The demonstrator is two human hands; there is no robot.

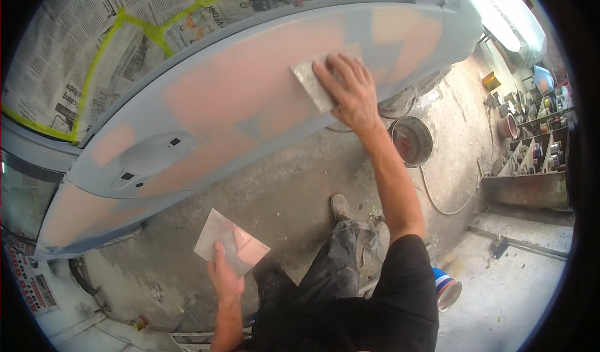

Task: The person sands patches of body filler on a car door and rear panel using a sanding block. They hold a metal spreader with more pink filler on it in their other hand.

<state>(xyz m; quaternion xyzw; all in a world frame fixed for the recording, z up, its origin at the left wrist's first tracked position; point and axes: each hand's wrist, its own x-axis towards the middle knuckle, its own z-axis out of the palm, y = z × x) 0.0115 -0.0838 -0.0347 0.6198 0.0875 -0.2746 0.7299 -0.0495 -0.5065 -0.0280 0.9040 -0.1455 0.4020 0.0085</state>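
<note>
A car's side panel (250,139), grey-blue with pink and cream filler patches, runs slantwise in front of me. My right hand (356,99) is closed on a flat, squarish grey filler spreader (314,88), which lies against the upper part of the panel, over pink filler. Its fingers press on the face of the sheet, and the thumb is hidden. Lower down and away from the car, my left hand (226,280) grips a square grey mixing plate (214,238) with its thumb on top. Smooth pink filler (250,249) covers the plate's right corner.
Newspaper (134,46) held by yellow-green tape masks the windows. On the floor stand a metal bucket (427,141) beneath the panel and a blue, white and red can (448,291) right of me. A hose (447,213) curves toward a crowded tool rack (525,188) at right.
</note>
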